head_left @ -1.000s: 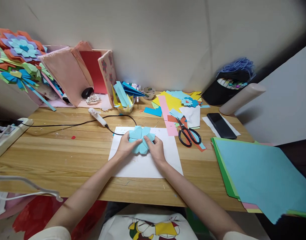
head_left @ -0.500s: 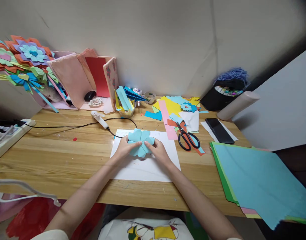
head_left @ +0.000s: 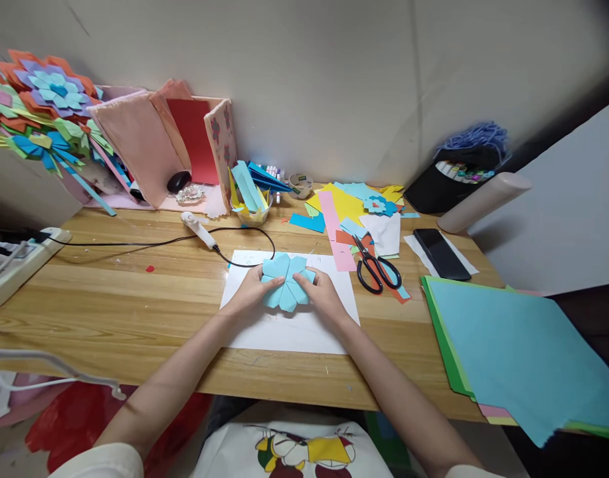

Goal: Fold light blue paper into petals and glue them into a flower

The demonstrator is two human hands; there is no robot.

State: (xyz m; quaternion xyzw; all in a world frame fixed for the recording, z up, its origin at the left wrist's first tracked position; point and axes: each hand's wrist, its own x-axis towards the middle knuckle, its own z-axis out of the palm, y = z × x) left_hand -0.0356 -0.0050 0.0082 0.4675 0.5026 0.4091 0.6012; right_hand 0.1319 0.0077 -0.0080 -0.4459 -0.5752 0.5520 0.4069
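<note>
A light blue folded paper flower lies on a white sheet in the middle of the wooden desk. My left hand pinches its left side, thumb on top. On the flower's right side sits my right hand, fingers curled and pressing the petals. Both hands rest on the white sheet.
Black scissors lie right of the sheet among coloured paper scraps. A corded white glue pen lies behind it. A phone, a stack of coloured sheets, a marker case, a pink box, paper flowers and a power strip surround the area.
Both hands have kept hold of the blue flower, turning and shifting it a little on the sheet. The view has swayed slightly.
</note>
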